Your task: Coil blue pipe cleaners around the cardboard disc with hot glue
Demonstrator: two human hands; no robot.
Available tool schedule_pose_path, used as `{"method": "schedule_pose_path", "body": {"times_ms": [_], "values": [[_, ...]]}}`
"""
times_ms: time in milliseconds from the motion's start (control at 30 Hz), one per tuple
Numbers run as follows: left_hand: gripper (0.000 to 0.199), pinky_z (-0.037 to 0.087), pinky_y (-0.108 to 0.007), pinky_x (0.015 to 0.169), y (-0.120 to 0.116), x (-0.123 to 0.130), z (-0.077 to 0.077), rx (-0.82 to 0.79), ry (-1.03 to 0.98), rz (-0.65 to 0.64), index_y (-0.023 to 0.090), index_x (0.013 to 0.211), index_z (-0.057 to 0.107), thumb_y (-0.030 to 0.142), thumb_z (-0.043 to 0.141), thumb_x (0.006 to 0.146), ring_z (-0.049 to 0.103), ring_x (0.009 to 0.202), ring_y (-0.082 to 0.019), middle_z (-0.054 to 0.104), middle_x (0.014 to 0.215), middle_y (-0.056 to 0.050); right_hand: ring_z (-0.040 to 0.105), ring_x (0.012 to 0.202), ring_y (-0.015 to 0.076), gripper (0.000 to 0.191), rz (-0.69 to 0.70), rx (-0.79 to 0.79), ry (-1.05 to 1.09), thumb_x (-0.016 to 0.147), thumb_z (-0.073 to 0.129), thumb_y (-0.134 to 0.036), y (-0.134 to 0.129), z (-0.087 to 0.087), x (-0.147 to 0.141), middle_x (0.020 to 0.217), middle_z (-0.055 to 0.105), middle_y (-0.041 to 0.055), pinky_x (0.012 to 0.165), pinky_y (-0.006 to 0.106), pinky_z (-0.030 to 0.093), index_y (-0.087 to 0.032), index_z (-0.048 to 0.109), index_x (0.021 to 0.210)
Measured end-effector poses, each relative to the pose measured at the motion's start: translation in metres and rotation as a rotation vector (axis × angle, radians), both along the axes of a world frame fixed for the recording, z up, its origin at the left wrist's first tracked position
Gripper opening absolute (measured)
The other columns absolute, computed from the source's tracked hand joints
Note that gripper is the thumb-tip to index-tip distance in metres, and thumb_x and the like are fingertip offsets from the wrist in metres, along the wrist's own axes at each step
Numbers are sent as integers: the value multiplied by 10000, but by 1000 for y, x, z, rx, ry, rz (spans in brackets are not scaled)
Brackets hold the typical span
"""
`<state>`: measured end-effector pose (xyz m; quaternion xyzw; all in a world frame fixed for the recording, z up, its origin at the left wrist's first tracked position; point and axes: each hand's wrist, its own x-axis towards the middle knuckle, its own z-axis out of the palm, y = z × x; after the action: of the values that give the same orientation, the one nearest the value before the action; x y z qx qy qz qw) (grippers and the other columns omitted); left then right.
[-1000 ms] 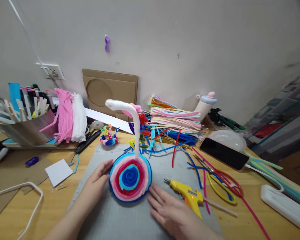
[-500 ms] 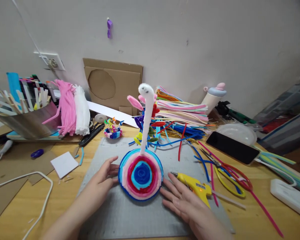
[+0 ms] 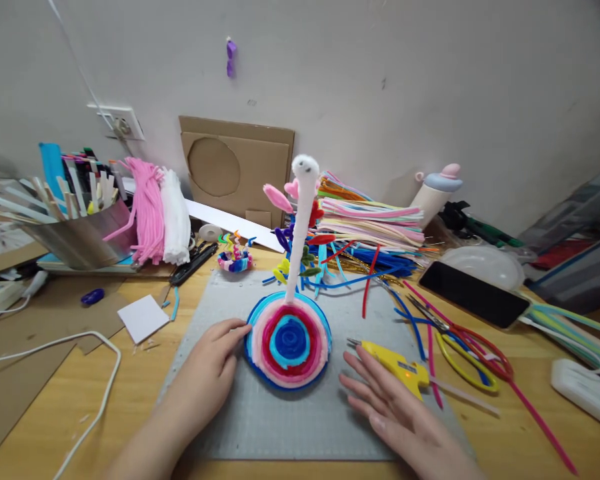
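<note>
A round disc of coiled blue, pink and red fuzzy stems rests on the grey mat. From its back edge rises a white fuzzy stalk with a rounded, dark-spotted top; pink, red, purple, green and yellow petal shapes show behind it. My left hand is at the disc's left edge, fingertips touching it, its grip partly hidden. My right hand is apart from the disc on the right, fingers spread and holding nothing, beside a yellow glue gun.
Red-and-yellow scissors and a black phone lie right. Bundles of fuzzy stems, cardboard and a small colourful ring are behind. A metal holder stands left; a white cable crosses the table.
The view has shifted, moving the scene slightly right. My right hand has come away from the disc's right edge. My left hand's fingers have drawn together at the left edge. The stalk's top looks turned.
</note>
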<state>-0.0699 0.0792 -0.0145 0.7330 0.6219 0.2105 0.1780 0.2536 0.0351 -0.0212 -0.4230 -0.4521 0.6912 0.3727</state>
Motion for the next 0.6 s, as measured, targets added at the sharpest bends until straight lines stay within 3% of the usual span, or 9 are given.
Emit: {"method": "schedule_pose_path", "body": {"times_ms": [200, 400, 533, 600], "values": [[528, 501, -432, 1059, -4, 10, 3, 68, 130, -71, 194, 1242, 651, 63, 345, 832, 594, 1214, -231, 621, 1307, -97, 488, 1380, 247, 808, 4, -20, -17, 855, 640, -595, -3, -4, 0, 1590, 385, 63, 1141, 403, 395, -384, 258, 1535], [545, 529, -465, 1006, -11, 18, -2, 194, 357, -139, 150, 1249, 644, 10, 374, 796, 616, 1170, -273, 655, 1276, -122, 525, 1347, 237, 617, 23, -10, -78, 848, 682, -546, -8, -2, -9, 1517, 496, 70, 1145, 409, 398, -357, 531, 1415], [447, 544, -492, 953, -16, 23, 1, 292, 346, -33, 160, 1247, 632, 102, 420, 858, 630, 1136, -288, 654, 1273, -130, 585, 1275, 240, 539, 50, 36, -127, 846, 673, -562, -11, 2, -15, 1429, 584, 88, 1117, 418, 434, -324, 627, 1328], [425, 534, -466, 981, -21, 27, 7, 331, 302, -62, 184, 1320, 577, 207, 443, 917, 610, 1191, -273, 619, 1344, -118, 607, 1242, 243, 528, 76, 50, -169, 849, 657, -577, -11, 5, -16, 1375, 624, 99, 1102, 422, 449, -305, 650, 1302]]}}
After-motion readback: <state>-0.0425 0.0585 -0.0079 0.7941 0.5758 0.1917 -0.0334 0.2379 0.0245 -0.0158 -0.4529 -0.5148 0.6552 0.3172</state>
